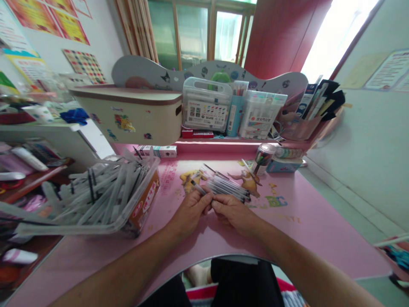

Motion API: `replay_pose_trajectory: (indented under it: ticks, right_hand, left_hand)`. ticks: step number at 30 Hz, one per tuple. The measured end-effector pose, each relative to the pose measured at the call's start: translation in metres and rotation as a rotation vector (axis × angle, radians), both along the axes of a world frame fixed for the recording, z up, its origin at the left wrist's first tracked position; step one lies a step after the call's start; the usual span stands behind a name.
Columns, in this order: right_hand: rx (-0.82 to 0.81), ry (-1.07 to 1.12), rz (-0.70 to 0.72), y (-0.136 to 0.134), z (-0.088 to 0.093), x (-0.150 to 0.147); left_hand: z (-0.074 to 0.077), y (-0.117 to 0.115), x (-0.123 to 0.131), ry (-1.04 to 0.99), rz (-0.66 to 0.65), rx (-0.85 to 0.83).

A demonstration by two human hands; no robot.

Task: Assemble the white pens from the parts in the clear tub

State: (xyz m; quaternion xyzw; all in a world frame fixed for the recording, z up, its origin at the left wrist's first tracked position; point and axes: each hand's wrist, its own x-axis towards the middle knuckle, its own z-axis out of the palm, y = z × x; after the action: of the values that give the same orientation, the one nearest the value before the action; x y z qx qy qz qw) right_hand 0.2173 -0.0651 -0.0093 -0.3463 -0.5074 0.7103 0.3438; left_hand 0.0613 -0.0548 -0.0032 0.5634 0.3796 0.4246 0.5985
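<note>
Over the front middle of the pink desk (271, 238), my two hands meet with their fingertips together. My left hand (193, 207) is closed on a slim pen (198, 187), whose dark end points up and away to the left. My right hand (234, 211) is pinched against the left fingertips; what lies between its fingers is hidden. Just beyond my hands lies a pile of slim, clear pens (225, 186) with dark ends, mostly side by side. To the left stands a clear plastic box (128, 224), heaped with translucent tubes and dark thin pieces (105, 192).
A lidded cream storage box (134, 115), marker cases (207, 106) and a pink pen holder (298, 128) stand on the back shelf. A clear jar of pens (263, 157) and a blue box (284, 165) stand at the back right. My legs are under the desk's curved front edge.
</note>
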Motion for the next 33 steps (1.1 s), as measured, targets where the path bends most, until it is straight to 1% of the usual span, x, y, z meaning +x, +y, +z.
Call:
replay_pose_trajectory:
  ticks: [3, 5, 9, 12, 14, 15, 17, 19, 21, 23, 25, 26, 28, 30, 31, 33]
  right_hand:
    - [-0.073, 0.02, 0.016, -0.002, 0.003, 0.0]
    - [-0.144, 0.043, 0.062, -0.003, 0.006, 0.002]
    - [-0.307, 0.106, 0.253, -0.004, 0.008, 0.009]
    - [-0.363, 0.177, 0.347, -0.001, 0.005, 0.014]
    - [-0.348, 0.204, 0.35, 0.001, 0.002, 0.016]
    - [-0.333, 0.209, 0.334, 0.003, 0.0, 0.017]
    - [-0.312, 0.199, 0.27, 0.006, -0.001, 0.019]
    - [-0.299, 0.164, 0.173, 0.009, 0.0, 0.02]
    - [-0.26, 0.115, 0.048, 0.012, 0.002, 0.02]
    - [-0.182, 0.061, -0.09, 0.013, 0.002, 0.019]
    - [-0.063, -0.018, -0.201, 0.014, 0.001, 0.019]
    - [0.013, -0.077, -0.233, 0.014, 0.001, 0.019]
    - [0.187, -0.224, -0.258, 0.014, 0.0, 0.02]
    - [0.333, -0.352, -0.252, 0.015, 0.0, 0.021]
    - [0.376, -0.389, -0.241, 0.015, 0.001, 0.022]
    - [0.399, -0.419, -0.215, 0.016, 0.001, 0.023]
  left_hand:
    - [-0.003, 0.001, -0.002, 0.005, -0.02, -0.01]
    - [-0.006, 0.002, -0.003, 0.007, -0.041, -0.018]
    - [-0.007, 0.002, -0.008, -0.01, -0.098, -0.033]
    - [-0.002, 0.005, -0.012, -0.047, -0.119, -0.067]
    - [0.004, 0.009, -0.016, -0.073, -0.084, -0.092]
    - [0.006, 0.012, -0.018, -0.08, -0.046, -0.093]
    - [0.011, 0.017, -0.022, -0.082, 0.033, -0.08]
    - [0.012, 0.02, -0.025, -0.087, 0.048, -0.089]
    - [0.011, 0.02, -0.026, -0.067, -0.039, -0.164]
    - [0.007, 0.018, -0.026, 0.007, -0.167, -0.246]
    - [0.003, 0.015, -0.026, 0.103, -0.268, -0.27]
    - [0.002, 0.014, -0.026, 0.144, -0.298, -0.254]
    - [0.002, 0.013, -0.026, 0.193, -0.345, -0.209]
    - [0.004, 0.012, -0.027, 0.216, -0.385, -0.179]
    - [0.005, 0.012, -0.027, 0.226, -0.399, -0.168]
    - [0.008, 0.012, -0.027, 0.248, -0.414, -0.15]
